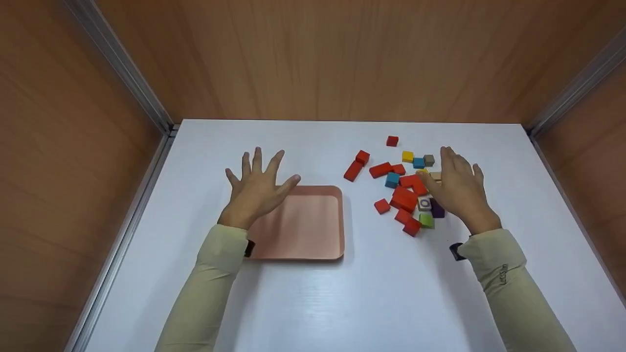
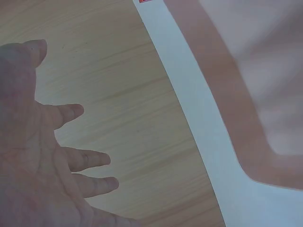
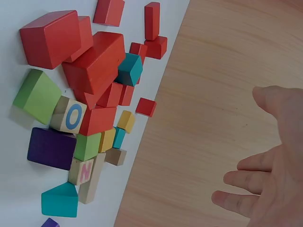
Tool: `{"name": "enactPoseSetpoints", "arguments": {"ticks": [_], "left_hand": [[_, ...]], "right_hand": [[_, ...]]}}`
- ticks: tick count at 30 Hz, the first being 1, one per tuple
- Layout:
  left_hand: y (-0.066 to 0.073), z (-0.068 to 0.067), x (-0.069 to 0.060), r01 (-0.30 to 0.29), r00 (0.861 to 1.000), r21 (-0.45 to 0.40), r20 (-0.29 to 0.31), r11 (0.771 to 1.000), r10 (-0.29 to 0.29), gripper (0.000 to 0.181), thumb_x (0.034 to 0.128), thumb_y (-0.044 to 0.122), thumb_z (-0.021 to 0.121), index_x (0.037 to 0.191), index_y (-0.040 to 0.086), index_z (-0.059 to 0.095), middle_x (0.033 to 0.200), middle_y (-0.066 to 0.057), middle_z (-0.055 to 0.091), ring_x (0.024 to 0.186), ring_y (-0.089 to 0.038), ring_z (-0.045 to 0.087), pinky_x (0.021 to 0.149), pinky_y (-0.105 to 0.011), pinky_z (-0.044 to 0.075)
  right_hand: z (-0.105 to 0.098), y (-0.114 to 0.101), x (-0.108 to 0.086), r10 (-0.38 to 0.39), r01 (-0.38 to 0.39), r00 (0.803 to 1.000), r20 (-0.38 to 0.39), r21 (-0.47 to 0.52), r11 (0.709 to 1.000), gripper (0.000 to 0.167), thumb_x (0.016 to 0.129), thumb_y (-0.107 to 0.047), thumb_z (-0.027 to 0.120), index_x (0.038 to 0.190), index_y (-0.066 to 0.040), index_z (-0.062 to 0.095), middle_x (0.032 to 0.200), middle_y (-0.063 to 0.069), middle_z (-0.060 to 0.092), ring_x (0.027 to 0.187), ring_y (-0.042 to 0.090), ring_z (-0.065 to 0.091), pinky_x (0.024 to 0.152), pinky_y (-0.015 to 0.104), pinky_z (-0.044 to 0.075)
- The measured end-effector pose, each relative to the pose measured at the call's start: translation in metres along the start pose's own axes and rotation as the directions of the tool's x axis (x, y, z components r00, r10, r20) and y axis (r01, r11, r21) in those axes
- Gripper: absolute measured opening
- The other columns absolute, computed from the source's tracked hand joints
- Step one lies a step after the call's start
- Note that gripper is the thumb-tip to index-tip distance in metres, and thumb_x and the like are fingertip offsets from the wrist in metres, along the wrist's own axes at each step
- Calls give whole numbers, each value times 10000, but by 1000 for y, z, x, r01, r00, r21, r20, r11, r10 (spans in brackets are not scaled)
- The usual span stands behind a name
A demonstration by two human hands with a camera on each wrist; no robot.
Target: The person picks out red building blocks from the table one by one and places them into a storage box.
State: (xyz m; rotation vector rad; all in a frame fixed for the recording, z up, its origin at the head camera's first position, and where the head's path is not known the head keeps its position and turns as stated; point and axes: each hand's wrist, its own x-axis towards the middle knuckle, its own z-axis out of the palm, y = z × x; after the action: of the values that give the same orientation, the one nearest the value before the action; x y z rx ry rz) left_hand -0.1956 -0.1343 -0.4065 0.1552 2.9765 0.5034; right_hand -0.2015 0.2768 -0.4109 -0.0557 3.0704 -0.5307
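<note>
My left hand (image 1: pixel 255 190), fingers spread wide, hovers over the upper left part of a pink tray (image 1: pixel 303 230) and holds nothing. My right hand (image 1: pixel 459 188) is held with straight fingers above the right side of a pile of blocks, covering some of them. Most blocks are red, such as a large red block (image 3: pixel 94 64). Among them are a green block (image 3: pixel 38 96), a purple block (image 3: pixel 51 148), a wooden letter block (image 3: pixel 68 114) with a blue O, and a teal block (image 3: pixel 59 200). Both wrist views show empty palms.
All of this lies on a white table (image 1: pixel 313 298). Wooden panels enclose it, with a back wall (image 1: pixel 313 58) along the far edge and metal rails at the corners. A single red cube (image 1: pixel 392 141) sits apart near the back.
</note>
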Motion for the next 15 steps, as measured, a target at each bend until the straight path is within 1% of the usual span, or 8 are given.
{"name": "enactPoseSetpoints", "arguments": {"ticks": [4, 8, 10, 12, 15], "left_hand": [[-6, 5, -3, 0, 1000, -8, 0, 1000, 0, 858, 916, 797, 301, 1603, 293, 197, 1637, -229, 49, 1481, -459, -22, 1015, -778, -32], [-18, 11, -8, 18, 1000, -20, 16, 1000, -17, 863, 925, 778, 330, 1606, 268, 184, 1631, -240, 72, 1478, -468, 14, 1031, -769, 8], [-25, 13, -11, 29, 999, -40, 25, 999, -28, 856, 936, 754, 359, 1606, 251, 183, 1625, -247, 96, 1477, -467, 44, 1044, -759, 50], [-34, 14, -14, 43, 999, -62, 32, 997, -41, 849, 951, 721, 386, 1605, 220, 184, 1613, -258, 121, 1472, -466, 75, 1047, -753, 93], [-52, 15, -20, 76, 996, -82, 41, 994, -73, 826, 984, 641, 426, 1598, 145, 182, 1586, -291, 152, 1453, -480, 118, 1033, -750, 159]], "right_hand": [[4, 2, 1, -3, 3, 1000, 8, 4, 1000, 944, 961, -516, 592, 1566, 30, 116, 1566, 312, 208, 1418, 501, 203, 1106, 670, 4], [7, 3, 1, 10, -10, 999, 43, 4, 1000, 886, 965, -500, 599, 1556, 21, 192, 1546, 308, 259, 1393, 510, 245, 1101, 680, 56], [9, 4, 1, 15, -15, 998, 69, -2, 1000, 835, 972, -486, 596, 1550, 1, 242, 1524, 309, 298, 1372, 517, 271, 1090, 690, 92], [11, 5, 0, 18, -17, 996, 92, -15, 1000, 787, 979, -472, 595, 1530, 7, 299, 1490, 315, 343, 1344, 520, 303, 1077, 696, 130], [14, 6, 0, 12, -10, 993, 119, -22, 1000, 724, 981, -442, 611, 1492, 13, 378, 1427, 310, 422, 1298, 507, 367, 1059, 697, 177]]}}
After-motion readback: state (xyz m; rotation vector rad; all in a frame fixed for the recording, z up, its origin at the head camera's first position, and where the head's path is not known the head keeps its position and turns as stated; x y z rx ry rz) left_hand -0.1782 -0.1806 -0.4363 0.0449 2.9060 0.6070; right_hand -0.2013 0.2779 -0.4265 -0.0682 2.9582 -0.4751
